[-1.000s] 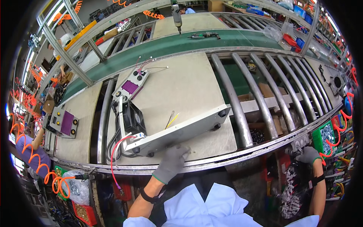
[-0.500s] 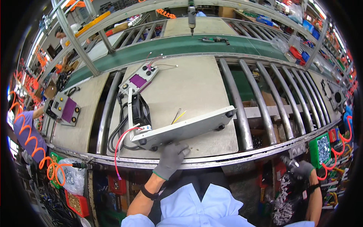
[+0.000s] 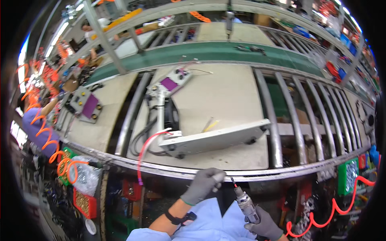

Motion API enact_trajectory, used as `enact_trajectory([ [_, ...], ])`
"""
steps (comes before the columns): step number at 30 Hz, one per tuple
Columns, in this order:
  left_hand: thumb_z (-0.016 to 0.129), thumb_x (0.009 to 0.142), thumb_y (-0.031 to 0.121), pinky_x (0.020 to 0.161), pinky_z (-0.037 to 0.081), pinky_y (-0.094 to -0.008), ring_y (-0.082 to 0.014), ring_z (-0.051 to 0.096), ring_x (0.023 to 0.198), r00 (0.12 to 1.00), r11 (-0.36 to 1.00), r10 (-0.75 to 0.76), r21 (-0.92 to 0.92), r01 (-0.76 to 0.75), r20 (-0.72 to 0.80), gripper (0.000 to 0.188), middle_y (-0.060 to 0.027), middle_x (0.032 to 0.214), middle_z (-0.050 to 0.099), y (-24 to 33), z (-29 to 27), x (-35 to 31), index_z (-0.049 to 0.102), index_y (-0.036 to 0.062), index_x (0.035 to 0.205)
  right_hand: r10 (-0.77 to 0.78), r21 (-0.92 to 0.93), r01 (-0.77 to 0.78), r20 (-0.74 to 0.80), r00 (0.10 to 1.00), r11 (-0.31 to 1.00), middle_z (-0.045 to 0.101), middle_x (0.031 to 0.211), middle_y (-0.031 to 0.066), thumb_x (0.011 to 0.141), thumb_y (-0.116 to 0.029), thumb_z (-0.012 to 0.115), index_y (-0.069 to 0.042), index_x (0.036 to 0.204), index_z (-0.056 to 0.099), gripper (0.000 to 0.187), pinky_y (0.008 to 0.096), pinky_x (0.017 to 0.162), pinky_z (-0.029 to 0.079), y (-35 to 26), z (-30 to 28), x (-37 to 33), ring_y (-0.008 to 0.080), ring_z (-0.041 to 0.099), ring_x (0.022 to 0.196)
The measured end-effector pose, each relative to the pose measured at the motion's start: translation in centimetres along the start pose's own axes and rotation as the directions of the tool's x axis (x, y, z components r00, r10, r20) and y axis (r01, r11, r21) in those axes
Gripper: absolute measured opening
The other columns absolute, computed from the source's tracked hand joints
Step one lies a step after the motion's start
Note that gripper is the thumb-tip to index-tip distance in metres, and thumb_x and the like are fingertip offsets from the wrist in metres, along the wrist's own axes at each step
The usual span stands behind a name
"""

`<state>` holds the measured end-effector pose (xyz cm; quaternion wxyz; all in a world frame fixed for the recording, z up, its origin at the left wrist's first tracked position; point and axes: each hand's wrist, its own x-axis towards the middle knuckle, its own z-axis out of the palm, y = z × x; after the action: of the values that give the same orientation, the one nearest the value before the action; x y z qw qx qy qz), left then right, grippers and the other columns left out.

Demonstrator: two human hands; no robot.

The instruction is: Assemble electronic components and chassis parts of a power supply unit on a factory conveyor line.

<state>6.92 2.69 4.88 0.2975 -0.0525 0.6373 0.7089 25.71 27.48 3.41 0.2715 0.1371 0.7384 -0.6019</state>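
My right hand, in a grey glove, is wrapped round an air screwdriver in front of my body. The tool is tilted up toward the bench, and a red coiled hose lies beside that hand. My left hand, also gloved, hovers at the bench's front edge near the bit. Its fingers are curled together; anything between them is too small to make out. Beyond it a grey metal chassis stands on edge, with black feet, a black fan and a red wire. Attached behind is a panel with a purple face.
The chassis rests on a pale board over a conveyor with metal rollers. A similar unit stands at left beside another person's arm. Red bins and a green bin hold small parts below the bench edge.
My left hand has left the chassis and drawn back toward me. My right hand has brought the screwdriver in from the far right to my front. The view has shifted.
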Motion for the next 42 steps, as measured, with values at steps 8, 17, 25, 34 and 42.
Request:
enact_trajectory([
  [8,0.067,0.098,0.030,0.051,0.043,-0.0185,-0.0027,0.053,0.060,0.991,0.985,0.034,-0.162,-0.056,-0.132,0.026,0.0017,0.075,0.063,-1.1,-4.2,-1.7,0.070,0.0038,0.100,-0.229,-0.085,0.233,0.056,0.972,0.969,0.061,0.093,0.0071,0.082,-0.016,0.078,0.001,0.132,0.051,0.059,0.0297,0.060,0.048,-3.6,4.4,4.6,0.0125,0.056,0.074],
  [17,0.067,0.098,0.029,0.051,0.045,-0.0197,-0.0043,0.054,0.058,0.992,0.944,0.084,-0.311,-0.108,-0.089,0.027,0.0004,0.076,0.061,-2.8,-9.0,-4.9,0.070,0.0027,0.102,0.060,0.088,-0.124,0.524,0.850,0.988,0.056,0.066,0.0013,0.084,-0.012,0.068,-0.004,0.113,0.057,0.031,0.0233,0.040,0.038,-8.1,4.8,6.8,0.0087,0.050,0.046],
  [25,0.059,0.103,0.024,0.051,0.043,-0.0200,-0.0046,0.053,0.057,0.982,0.914,0.105,-0.374,-0.158,-0.158,0.027,-0.0003,0.075,0.060,-5.7,-12.3,-6.6,0.065,-0.0008,0.111,0.049,-0.092,-0.004,0.491,0.870,0.996,0.055,0.064,-0.0013,0.086,-0.018,0.071,-0.007,0.104,0.058,0.025,0.0229,0.039,0.040,-9.2,8.2,8.5,0.0077,0.052,0.046],
  [34,0.062,0.101,0.032,0.052,0.044,-0.0193,-0.0025,0.054,0.059,0.898,0.902,0.132,-0.324,-0.285,-0.421,0.032,0.0030,0.075,0.061,-6.9,-13.2,-8.4,0.071,0.0035,0.113,-0.266,-0.306,0.377,0.348,0.899,0.874,0.062,0.087,0.0065,0.081,-0.011,0.074,-0.004,0.129,0.055,0.052,0.0312,0.061,0.050,-9.4,12.4,9.0,0.0165,0.060,0.069],
  [42,0.051,0.096,0.031,0.078,0.054,-0.0454,-0.0374,0.067,0.085,0.827,0.392,0.416,0.895,0.213,-0.379,0.032,-0.0149,0.089,0.070,-2.9,-26.2,-20.0,0.070,0.0051,0.094,-0.253,-0.388,0.371,0.322,0.912,0.844,0.066,0.107,0.0149,0.077,-0.008,0.078,-0.002,0.131,0.056,0.060,0.0369,0.084,0.051,-11.0,12.2,7.7,0.0246,0.065,0.097],
])
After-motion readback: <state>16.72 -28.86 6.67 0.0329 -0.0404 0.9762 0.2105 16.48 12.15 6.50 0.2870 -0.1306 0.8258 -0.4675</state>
